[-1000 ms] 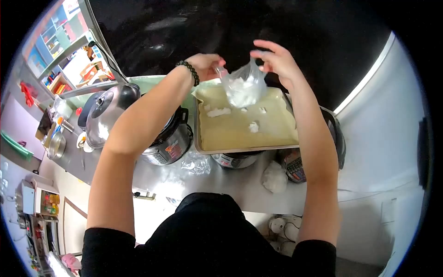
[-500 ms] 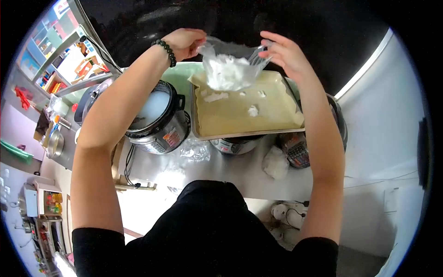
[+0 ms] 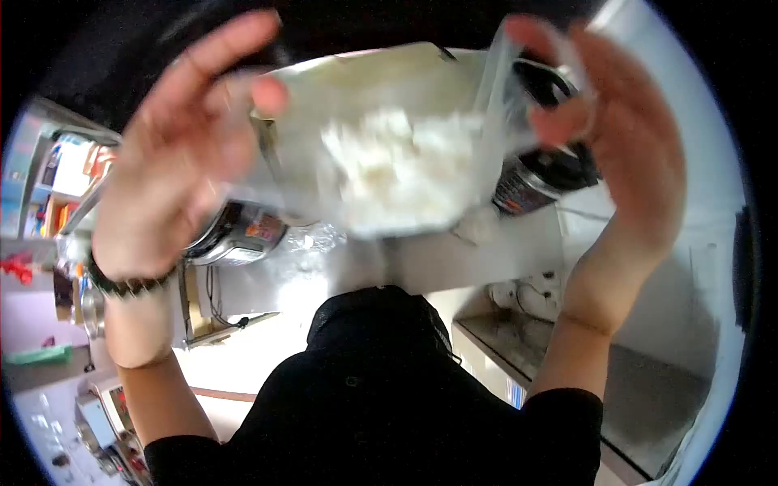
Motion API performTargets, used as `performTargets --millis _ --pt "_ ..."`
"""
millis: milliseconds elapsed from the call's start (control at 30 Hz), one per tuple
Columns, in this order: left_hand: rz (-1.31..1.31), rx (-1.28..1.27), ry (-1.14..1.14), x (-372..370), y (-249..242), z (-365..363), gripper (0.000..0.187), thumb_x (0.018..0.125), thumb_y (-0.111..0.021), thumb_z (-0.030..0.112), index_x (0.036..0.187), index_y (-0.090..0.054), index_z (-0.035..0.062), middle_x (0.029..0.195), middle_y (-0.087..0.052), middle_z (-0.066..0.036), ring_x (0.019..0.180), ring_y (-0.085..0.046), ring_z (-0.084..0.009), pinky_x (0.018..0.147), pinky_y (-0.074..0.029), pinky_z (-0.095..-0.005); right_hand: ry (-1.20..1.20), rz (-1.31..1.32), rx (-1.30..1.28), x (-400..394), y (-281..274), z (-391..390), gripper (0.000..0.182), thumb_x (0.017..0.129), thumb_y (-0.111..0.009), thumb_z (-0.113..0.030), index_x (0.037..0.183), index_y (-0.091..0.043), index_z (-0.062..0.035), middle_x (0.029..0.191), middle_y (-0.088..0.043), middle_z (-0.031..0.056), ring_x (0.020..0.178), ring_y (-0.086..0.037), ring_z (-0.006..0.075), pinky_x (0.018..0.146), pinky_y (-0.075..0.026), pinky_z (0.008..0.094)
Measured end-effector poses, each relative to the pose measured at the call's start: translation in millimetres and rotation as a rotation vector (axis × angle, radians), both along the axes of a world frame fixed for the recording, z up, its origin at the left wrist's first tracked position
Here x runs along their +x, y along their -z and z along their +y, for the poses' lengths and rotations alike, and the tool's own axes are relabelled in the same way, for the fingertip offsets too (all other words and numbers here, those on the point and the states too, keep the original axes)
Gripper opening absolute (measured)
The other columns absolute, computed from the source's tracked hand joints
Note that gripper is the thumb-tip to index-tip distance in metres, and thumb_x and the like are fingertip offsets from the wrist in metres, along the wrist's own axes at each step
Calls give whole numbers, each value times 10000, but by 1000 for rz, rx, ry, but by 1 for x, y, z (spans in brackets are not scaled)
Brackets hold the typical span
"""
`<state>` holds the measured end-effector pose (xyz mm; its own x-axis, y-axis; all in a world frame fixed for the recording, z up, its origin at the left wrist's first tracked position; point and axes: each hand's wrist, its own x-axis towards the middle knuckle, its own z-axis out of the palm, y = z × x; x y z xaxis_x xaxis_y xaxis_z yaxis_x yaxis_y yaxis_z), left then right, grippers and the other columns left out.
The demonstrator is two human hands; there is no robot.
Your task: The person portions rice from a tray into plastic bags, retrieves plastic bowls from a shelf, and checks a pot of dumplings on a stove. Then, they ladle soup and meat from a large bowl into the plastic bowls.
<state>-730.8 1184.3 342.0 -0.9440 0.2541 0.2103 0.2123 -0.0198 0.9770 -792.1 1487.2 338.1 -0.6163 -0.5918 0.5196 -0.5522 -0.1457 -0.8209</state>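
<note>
A clear plastic bag (image 3: pixel 496 93) with white lumpy chunks (image 3: pixel 405 174) in it is raised close to my head, between both hands. My left hand (image 3: pixel 182 158), with a dark bead bracelet (image 3: pixel 134 283) at the wrist, is at the bag's left side; its index finger stretches out while other fingers curl at the plastic, smeared by motion. On the other side, my right hand (image 3: pixel 628 134) grips the bag's edge between thumb and fingers. Behind the bag is the paper-lined tray (image 3: pixel 365 77), mostly covered from sight.
One electric pressure cooker (image 3: pixel 243 235) stands at the left on the metal counter (image 3: pixel 446 263), another cooker (image 3: pixel 535 182) at the right. Crumpled clear plastic (image 3: pixel 312 243) lies between them. Power sockets (image 3: pixel 519 296) and cables are below the counter at the right.
Both hands have brought the bag up from over the tray toward my head and spread farther apart. The bag now hides much of the tray.
</note>
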Motion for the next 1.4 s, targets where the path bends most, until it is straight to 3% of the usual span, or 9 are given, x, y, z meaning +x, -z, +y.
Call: performTargets --millis 133,267,300,467,567,633,833,1167,1400 --pt "-342 73 285 9 91 32 548 724 -526 -69 1234 -401 87 969 -557 -51 750 -472 -42 608 -393 -151 59 -480 155 30 78 23 344 802 -484 -70 1140 -497 -7 1033 -566 114 755 -593 147 698 -449 236" --pt "-658 75 186 15 215 56 499 741 -474 -38 1219 -398 83 1033 -538 -33 767 -464 -34 640 -373 -157 129 -813 145 43 207 22 329 795 -488 -55 1119 -505 2 1067 -544 91 776 -588 154 729 -437 251" --pt "-654 71 145 16 250 63 477 767 -500 22 1226 -396 103 1031 -533 -17 671 -417 -12 541 -322 -130 143 -860 149 44 238 22 323 787 -496 -60 1101 -511 15 1092 -529 95 777 -586 165 746 -438 267" --pt "-723 -47 -68 0 377 62 320 778 -505 38 1093 -531 84 948 -560 12 666 -428 -26 546 -334 -143 223 -828 299 30 372 17 321 788 -511 -84 1096 -519 7 1066 -546 80 799 -585 153 734 -439 264" --pt "-711 -62 -112 -20 376 55 249 792 -502 44 1026 -584 65 894 -571 25 655 -432 -28 552 -342 -147 537 -595 393 35 369 4 312 770 -536 -95 1077 -540 -42 1003 -576 97 775 -593 182 733 -446 277" --pt "-749 -81 -112 -24 375 50 228 799 -499 46 1003 -601 56 868 -573 32 647 -432 -29 554 -346 -148 1088 176 672 53 331 -16 234 752 -572 -162 964 -585 -63 972 -584 145 790 -600 243 680 -473 322" --pt "-810 -45 -78 -24 371 52 246 798 -505 34 1029 -590 43 895 -574 19 640 -436 -38 553 -359 -162 451 -114 818 93 369 -73 233 728 -606 -237 887 -575 -70 1054 -517 99 800 -583 270 669 -481 376" --pt "-833 -80 -51 -25 357 51 252 807 -486 44 1040 -580 52 914 -570 20 658 -428 -46 571 -368 -179 521 -13 889 87 404 -89 170 724 -584 -243 750 -556 -78 865 -560 69 691 -587 272 595 -484 368" --pt "-781 -90 -39 -21 370 37 280 796 -516 69 1073 -556 73 951 -577 20 714 -449 -41 627 -381 -182 755 -25 728 97 358 -40 157 753 -531 -96 892 -599 -70 939 -583 101 760 -589 284 662 -483 363"
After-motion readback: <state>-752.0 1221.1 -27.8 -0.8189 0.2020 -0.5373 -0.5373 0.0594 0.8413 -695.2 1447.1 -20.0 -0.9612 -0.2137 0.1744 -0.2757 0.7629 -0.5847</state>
